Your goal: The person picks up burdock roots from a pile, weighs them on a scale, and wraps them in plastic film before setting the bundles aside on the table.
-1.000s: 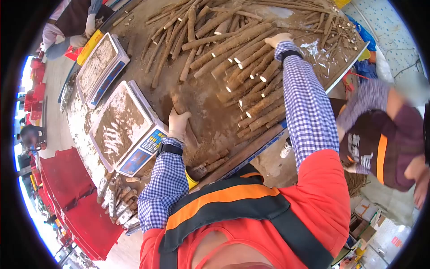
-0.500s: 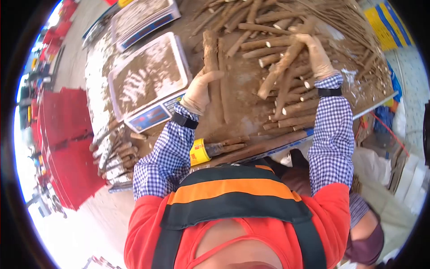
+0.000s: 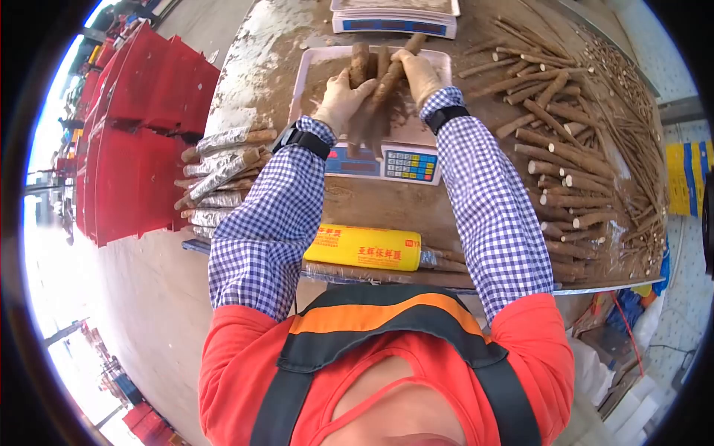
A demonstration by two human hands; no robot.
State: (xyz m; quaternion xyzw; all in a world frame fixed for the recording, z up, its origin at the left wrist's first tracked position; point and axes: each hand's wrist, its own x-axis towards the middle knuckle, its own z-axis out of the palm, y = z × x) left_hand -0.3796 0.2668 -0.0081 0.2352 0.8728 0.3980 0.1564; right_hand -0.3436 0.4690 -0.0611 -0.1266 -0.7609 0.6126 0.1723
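My gloved left hand [image 3: 343,102] is wrapped round thick brown roots [image 3: 359,65] over the tray of a scale [image 3: 303,83]. Beside it, my gloved right hand [image 3: 418,76] grips another root [image 3: 387,85], which slants down towards the left. The lower ends of the roots are blurred and hang over the scale's near edge. Below them show the scale's keypad and display [image 3: 410,166]. Whether the roots touch the tray cannot be made out.
Cut roots [image 3: 573,160] lie piled on the right of the table [image 3: 349,202]. Film-wrapped bundles [image 3: 223,175] lie left. A yellow film box [image 3: 364,247] is at the near edge, a second scale [image 3: 394,24] at the far side. Red crates [image 3: 137,171] stand left.
The view has turned towards the left of the table. Both hands have come together over the near scale, bringing roots from the table with them.
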